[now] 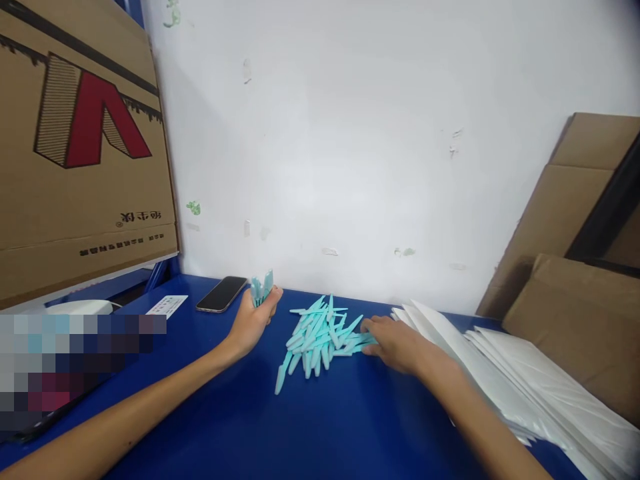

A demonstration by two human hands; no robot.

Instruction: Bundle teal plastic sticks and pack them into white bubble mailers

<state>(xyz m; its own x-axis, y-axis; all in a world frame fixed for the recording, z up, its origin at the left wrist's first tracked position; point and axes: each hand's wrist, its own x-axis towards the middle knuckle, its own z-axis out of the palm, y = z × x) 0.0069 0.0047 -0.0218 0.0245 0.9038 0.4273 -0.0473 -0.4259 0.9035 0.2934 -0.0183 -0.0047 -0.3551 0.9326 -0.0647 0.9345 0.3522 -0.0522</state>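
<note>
A heap of teal, slim plastic sticks that look like eyebrow razors (316, 337) with pale caps lies on the blue table (280, 440). My left hand (251, 321) is closed round a small upright bundle of the same razors (262, 287), held left of the heap and above the table. At the heap's right edge, my right hand (393, 340) has its thumb and fingers round the ends of a few razors (361, 340). Those razors still lie against the heap. One razor (281, 379) sticks out at the heap's lower left.
Behind my left hand lies a phone (223, 294), with a printed card (169, 306) beside it. White padded envelopes (500, 373) are stacked at the right, next to cardboard (580, 320). A large carton (85, 200) stands at the left. A white wall (320, 147) closes the back.
</note>
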